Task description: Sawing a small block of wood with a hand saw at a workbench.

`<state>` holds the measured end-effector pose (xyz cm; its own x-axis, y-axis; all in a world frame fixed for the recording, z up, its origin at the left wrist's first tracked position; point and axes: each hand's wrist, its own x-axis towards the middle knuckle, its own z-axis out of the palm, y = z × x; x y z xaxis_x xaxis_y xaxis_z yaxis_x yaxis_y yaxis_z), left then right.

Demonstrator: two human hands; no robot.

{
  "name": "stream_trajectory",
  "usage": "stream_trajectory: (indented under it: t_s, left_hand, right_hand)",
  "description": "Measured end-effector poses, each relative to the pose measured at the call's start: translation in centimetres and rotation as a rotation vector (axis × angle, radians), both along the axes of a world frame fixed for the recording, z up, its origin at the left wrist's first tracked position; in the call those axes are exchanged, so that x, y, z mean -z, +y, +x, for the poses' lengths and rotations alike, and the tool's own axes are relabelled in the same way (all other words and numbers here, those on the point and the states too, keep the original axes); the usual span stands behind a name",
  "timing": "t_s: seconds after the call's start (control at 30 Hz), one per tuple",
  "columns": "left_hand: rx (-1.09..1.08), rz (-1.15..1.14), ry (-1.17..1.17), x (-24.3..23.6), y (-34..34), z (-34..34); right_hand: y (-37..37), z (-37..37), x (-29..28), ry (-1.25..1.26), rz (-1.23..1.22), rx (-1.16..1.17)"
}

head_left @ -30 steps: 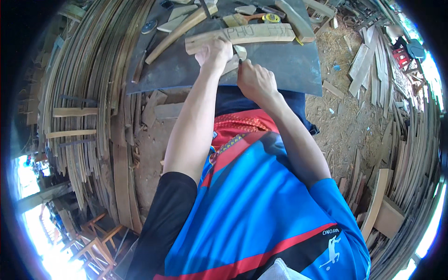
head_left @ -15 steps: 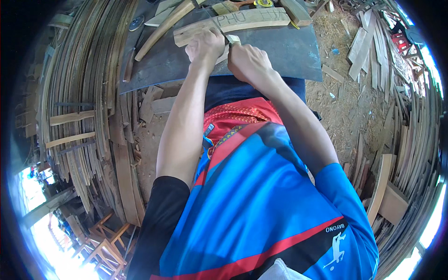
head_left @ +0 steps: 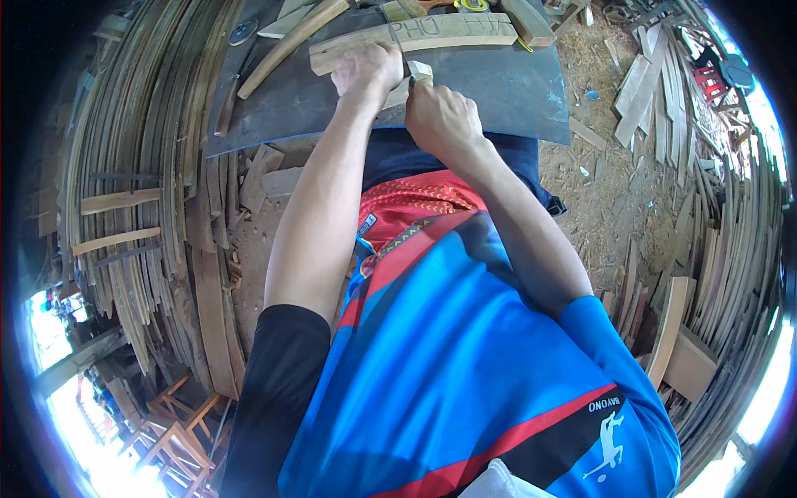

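Observation:
My left hand (head_left: 367, 68) is closed on the near left part of a long, slightly curved pale board (head_left: 457, 31) with dark hand lettering, lying across the dark work surface. My right hand (head_left: 442, 116), just right of it and nearer me, is closed on the dark handle of a thin tool (head_left: 405, 66), perhaps a saw, whose narrow blade runs up across the board. A small pale wood block (head_left: 421, 68) sits beside the fingers. How the blade meets the wood is too small to make out.
The dark sheet top (head_left: 523, 100) also carries a long wooden handle (head_left: 286, 54), a brush (head_left: 405, 10), a yellow tape measure (head_left: 470, 5) and offcuts. Stacked planks (head_left: 133, 149) line the left, loose boards (head_left: 643, 91) the right. Wooden chair frames (head_left: 178, 432) stand at lower left.
The table and both hands have shifted upward and left in the picture over the second. Relative to the board, both hands keep nearly the same place, with only slight movement.

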<state>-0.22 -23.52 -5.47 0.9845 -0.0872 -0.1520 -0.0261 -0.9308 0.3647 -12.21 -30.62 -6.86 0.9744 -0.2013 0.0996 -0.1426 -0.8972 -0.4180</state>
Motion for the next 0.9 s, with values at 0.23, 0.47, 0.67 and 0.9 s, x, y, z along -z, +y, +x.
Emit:
stream_trajectory:
  t_s: [0.23,0.47,0.67,0.9]
  left_hand:
    - [0.067,-0.009,0.093,-0.3,0.5,0.7]
    - [0.105,0.018,0.08,0.2,0.4,0.1]
    - [0.101,-0.028,-0.063,0.6,0.5,-0.8]
    - [0.034,-0.019,-0.025,0.2,-0.1,-1.4]
  right_hand:
    - [0.9,-4.0,-0.9,0.076,-0.003,0.024]
    - [0.1,-2.6,-1.4,0.152,0.016,-0.043]
    - [-1.6,2.2,-1.3,0.172,0.041,-0.088]
    - [-0.7,-0.1,-0.5,0.091,0.051,-0.014]
